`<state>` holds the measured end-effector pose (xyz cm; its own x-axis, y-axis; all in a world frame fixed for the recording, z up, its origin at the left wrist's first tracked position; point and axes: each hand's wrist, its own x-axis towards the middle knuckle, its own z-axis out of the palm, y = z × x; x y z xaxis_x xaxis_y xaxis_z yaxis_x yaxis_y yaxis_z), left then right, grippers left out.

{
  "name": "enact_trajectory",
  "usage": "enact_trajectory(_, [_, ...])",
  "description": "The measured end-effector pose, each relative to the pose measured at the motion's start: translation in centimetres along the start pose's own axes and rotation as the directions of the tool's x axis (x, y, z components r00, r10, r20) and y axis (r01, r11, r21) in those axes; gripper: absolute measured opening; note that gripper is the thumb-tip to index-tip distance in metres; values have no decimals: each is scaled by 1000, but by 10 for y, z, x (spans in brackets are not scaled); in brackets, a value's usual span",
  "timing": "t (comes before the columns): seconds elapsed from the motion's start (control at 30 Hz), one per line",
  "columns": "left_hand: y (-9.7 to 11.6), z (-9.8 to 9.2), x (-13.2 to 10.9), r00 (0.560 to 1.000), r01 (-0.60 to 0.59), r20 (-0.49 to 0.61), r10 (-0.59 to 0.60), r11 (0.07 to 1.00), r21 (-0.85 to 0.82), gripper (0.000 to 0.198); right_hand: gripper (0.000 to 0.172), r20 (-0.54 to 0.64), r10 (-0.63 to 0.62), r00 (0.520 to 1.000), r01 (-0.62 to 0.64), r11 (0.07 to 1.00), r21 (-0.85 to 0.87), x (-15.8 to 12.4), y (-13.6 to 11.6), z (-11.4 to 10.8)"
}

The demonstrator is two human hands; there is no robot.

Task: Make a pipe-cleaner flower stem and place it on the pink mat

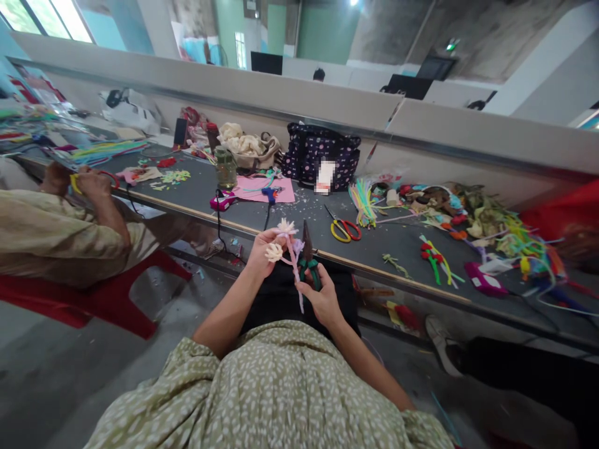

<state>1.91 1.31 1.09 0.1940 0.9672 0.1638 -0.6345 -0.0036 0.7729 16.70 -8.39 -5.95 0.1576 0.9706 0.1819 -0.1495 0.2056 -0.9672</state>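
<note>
My left hand [260, 252] is closed around the upper part of a pink pipe-cleaner stem [294, 262] that carries small cream and pale purple flowers [281, 240]. My right hand [322, 298] grips the lower part of the stem and green-handled pliers [307, 259], whose dark jaws point up beside the flowers. Both hands are held over my lap, just in front of the table's edge [374, 269].
The dark table holds yellow and red scissors [344, 229], a glass jar [226, 167], a dotted bag [321, 154], pink paper [266, 189], glue guns and heaps of coloured pipe cleaners [491, 231]. A person at the left [60, 231] sits on a red chair, working with both hands.
</note>
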Motion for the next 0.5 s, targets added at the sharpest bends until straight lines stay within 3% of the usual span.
enact_trajectory(0.17, [9, 2, -3, 998, -65, 22, 64, 998, 21, 35, 24, 23, -2, 1000, 0, 998, 70, -1, -9, 0])
enact_trajectory(0.37, [19, 5, -9, 994, -91, 64, 86, 994, 68, 35, 25, -6, -49, 999, 48, 971, 233, -5, -21, -5])
enact_trajectory(0.5, [18, 4, -9, 993, -82, 88, 76, 994, 72, 33, 20, 28, -87, 996, 80, 977, 199, -11, -28, -10])
